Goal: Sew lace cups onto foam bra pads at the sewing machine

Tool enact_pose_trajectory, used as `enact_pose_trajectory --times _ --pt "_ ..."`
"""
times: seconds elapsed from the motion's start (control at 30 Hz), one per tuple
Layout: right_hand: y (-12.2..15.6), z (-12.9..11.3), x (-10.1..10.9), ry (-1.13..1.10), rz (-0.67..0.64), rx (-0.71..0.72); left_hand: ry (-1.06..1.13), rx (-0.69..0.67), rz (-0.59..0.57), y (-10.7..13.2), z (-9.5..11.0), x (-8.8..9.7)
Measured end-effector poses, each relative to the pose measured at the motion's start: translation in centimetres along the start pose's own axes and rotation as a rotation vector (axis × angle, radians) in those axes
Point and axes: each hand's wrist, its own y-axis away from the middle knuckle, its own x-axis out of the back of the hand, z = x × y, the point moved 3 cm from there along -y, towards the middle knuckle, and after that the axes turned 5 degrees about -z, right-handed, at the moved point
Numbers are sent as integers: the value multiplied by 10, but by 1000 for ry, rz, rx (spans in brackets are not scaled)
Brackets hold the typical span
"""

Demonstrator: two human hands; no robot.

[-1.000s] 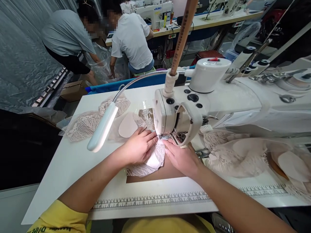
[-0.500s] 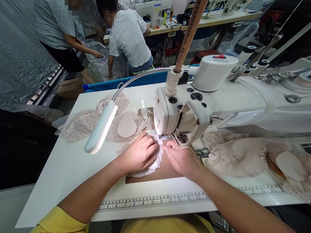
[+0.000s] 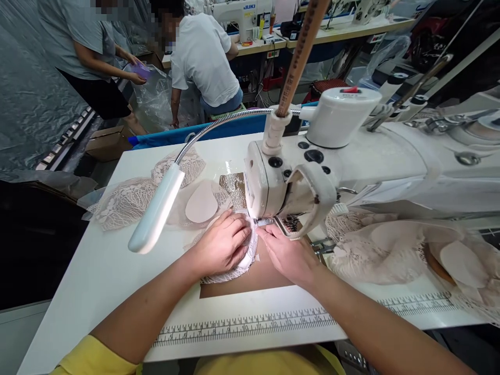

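A pale lace bra cup [image 3: 250, 256] with a white edge lies beneath the head of a white sewing machine [image 3: 258, 182]. My left hand [image 3: 223, 244] rests over the cup, its fingers bent and pressed together on the fabric. From the other side, my right hand [image 3: 288, 256] has its fingertips closed at the cup's edge, just in front of the presser foot [image 3: 264, 222]. The needle point cannot be made out. Part of the cup is hidden under my left hand. A small white scrap [image 3: 257, 257] shows beside the cup's edge.
More lace pieces [image 3: 125, 203] lie at the left, with a lace cup piece [image 3: 201, 202] behind my left hand. A lamp [image 3: 156, 211] hangs over the table. Lace fabric [image 3: 375, 250] is heaped at the right. A printed ruler [image 3: 242, 328] runs along the front. Two people are beyond.
The cup has shifted slightly under the machine head, with both hands still at it. The white scrap now shows beside it. A standing person now holds something purple. The view has moved slightly.
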Motion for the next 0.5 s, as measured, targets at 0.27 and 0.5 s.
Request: enact_pose_trajectory --times 0.27,0.5 --pt "1 -3 6 -15 39 47 -8 -101 -43 2 -4 -8" --pt "0 -4 7 -23 38 27 -23 -102 -39 2 -5 -9"
